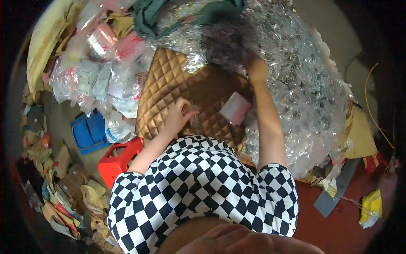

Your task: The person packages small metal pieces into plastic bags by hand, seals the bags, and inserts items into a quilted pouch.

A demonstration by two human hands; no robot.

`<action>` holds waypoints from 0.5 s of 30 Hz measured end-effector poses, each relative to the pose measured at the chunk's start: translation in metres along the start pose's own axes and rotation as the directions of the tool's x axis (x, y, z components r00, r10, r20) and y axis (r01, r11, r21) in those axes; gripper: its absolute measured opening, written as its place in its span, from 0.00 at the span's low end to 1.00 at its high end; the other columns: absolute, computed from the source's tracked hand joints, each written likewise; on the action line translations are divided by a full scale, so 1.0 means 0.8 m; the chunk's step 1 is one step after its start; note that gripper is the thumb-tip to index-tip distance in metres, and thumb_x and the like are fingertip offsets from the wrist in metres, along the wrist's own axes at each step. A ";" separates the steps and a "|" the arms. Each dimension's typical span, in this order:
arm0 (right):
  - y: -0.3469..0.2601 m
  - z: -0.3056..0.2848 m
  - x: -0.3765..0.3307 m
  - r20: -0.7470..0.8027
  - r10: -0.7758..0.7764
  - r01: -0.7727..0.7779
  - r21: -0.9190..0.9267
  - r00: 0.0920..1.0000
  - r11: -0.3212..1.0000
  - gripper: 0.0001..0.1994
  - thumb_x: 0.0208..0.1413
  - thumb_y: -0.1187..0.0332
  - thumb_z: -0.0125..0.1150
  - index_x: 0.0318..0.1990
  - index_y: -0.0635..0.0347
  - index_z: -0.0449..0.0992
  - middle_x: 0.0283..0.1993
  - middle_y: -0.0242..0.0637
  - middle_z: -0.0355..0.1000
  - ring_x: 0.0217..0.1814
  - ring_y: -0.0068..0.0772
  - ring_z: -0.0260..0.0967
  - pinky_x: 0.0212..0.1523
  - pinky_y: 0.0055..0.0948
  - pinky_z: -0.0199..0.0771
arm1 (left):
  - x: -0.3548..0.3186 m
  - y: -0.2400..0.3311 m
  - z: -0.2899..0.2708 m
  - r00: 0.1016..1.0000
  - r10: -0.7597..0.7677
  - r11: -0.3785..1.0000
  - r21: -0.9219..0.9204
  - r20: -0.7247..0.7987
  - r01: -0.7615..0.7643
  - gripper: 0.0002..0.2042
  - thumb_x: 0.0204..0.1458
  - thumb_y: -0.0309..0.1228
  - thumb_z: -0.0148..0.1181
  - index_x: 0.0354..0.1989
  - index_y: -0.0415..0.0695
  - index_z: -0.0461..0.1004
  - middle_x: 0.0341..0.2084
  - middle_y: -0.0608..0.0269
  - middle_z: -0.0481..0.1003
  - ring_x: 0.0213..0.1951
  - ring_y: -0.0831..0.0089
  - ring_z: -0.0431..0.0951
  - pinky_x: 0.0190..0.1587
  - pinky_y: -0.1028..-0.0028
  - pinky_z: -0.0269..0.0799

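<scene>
My left hand (pixel 181 111) hangs over a brown quilted cushion or sheet (pixel 160 80). Its fingers are curled in and the thumb points right; a faint translucent bit shows under the thumb, too small to name. To its right, a small flat packet, white and pink (pixel 236 108), lies on the quilted surface. My right hand (pixel 256 70) reaches forward to the edge of a big heap of clear crinkly plastic packaging (pixel 296 89). Shadow hides its fingertips, so whether they grip anything is unclear. A dark, shadowed patch of plastic (pixel 224 44) lies just beyond it.
Clear and pink-printed plastic bags (pixel 105 72) pile up at the left. Below them stand a blue plastic stool (pixel 89 132) and a red one (pixel 119 161). Green cloth (pixel 148 21) lies at the far side. Scrap paper and cardboard (pixel 76 182) litter the left; a yellow packet (pixel 371 207) lies right.
</scene>
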State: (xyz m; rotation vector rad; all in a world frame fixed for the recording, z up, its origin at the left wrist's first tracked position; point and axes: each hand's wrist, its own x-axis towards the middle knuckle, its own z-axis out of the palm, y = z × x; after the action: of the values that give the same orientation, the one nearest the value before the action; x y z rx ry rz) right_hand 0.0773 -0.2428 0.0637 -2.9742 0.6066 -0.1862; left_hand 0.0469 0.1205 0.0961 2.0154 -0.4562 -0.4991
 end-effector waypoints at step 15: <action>-0.147 0.008 -0.022 0.101 -0.423 0.343 0.432 0.901 0.834 0.25 0.43 0.69 0.63 0.53 0.56 0.70 0.46 0.46 0.73 0.49 0.50 0.70 0.48 0.40 0.71 | 0.032 -0.044 -0.108 0.988 0.145 0.908 0.403 -0.044 -0.115 0.25 0.50 0.27 0.58 0.60 0.53 0.66 0.32 0.55 0.77 0.38 0.57 0.77 0.46 0.58 0.70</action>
State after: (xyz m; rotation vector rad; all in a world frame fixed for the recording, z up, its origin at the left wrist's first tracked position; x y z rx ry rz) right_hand 0.1070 -0.1276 0.0703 -2.6217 -0.0651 -0.0415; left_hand 0.1175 0.1864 0.0990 2.3656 -0.6877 -0.2607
